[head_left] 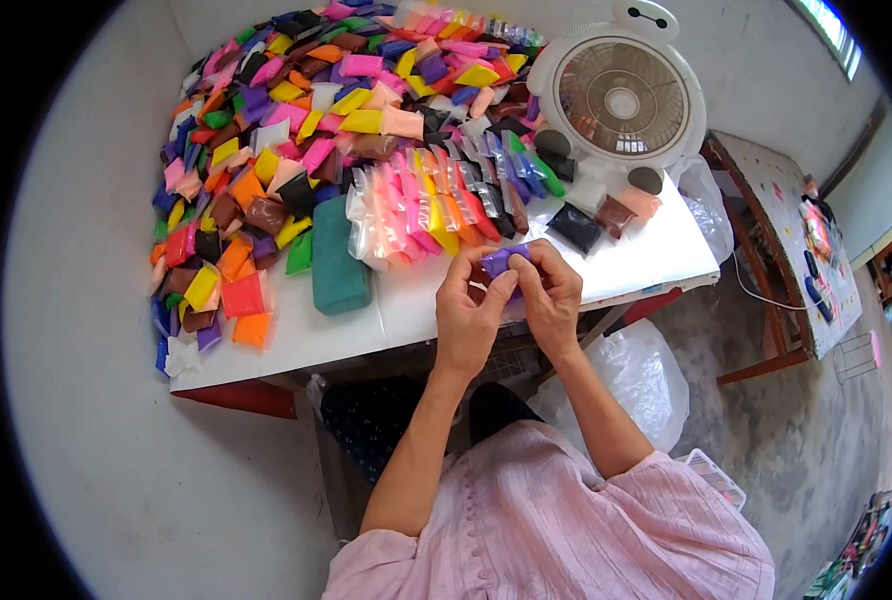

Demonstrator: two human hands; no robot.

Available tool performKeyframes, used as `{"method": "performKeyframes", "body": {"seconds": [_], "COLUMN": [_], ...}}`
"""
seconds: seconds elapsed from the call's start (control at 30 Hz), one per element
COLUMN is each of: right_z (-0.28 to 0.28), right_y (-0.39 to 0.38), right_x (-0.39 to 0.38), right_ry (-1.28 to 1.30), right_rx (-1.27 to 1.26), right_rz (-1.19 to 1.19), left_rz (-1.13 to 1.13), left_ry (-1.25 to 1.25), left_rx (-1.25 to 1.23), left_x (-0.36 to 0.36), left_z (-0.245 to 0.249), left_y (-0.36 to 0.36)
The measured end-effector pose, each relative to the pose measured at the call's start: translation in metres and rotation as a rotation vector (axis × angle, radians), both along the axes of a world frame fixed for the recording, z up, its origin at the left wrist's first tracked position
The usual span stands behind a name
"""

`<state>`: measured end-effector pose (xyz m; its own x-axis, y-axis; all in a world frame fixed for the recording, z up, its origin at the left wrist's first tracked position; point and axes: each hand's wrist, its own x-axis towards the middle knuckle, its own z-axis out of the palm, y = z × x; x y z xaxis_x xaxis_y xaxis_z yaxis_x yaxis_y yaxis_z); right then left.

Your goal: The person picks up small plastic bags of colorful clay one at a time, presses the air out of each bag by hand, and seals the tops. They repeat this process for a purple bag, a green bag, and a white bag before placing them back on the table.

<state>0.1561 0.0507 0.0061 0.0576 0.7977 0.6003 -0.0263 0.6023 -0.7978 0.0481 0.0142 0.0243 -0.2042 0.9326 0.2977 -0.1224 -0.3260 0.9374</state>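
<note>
Both hands pinch one small purple packet [504,259] just off the front edge of the white table. My left hand [469,305] has its thumb and fingers closed on the packet's left side. My right hand [551,295] grips the other side, its thumb pressed on the front. Right behind the hands lies a row of coloured packets [436,200] in clear wrap, lined up side by side. To their left stands a dark green block [341,255]. Black packets [574,228] and a brown packet [614,215] lie just beyond my right hand.
A large heap of mixed coloured packets [296,130] covers the back and left of the table [406,312]. A white fan [621,100] stands at the back right. Clear plastic bags [646,385] sit below the table. Another table [791,230] stands at the right.
</note>
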Motion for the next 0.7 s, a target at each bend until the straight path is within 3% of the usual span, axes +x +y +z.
{"method": "performKeyframes", "body": {"seconds": [0.3, 0.47, 0.53, 0.6, 0.7], "right_z": [-0.005, 0.003, 0.018, 0.028, 0.035], "right_y": [0.003, 0.003, -0.009, -0.023, -0.022], "right_x": [0.011, 0.018, 0.022, 0.026, 0.034], "right_ry": [0.055, -0.076, -0.031, 0.112, 0.203], "right_rx": [-0.095, 0.167, 0.014, -0.39, -0.574], "right_rz": [0.191, 0.015, -0.012, 0.035, 0.351], "left_rz": [-0.006, 0.23, 0.309, 0.351, 0.328], "left_ry": [0.03, 0.322, 0.435, 0.533, 0.612], "left_rx": [0.148, 0.376, 0.482, 0.573, 0.621], "left_x": [-0.006, -0.004, -0.006, -0.007, -0.009], "left_z": [-0.015, -0.006, 0.001, -0.002, -0.01], "left_y": [0.001, -0.002, -0.006, -0.008, -0.011]}}
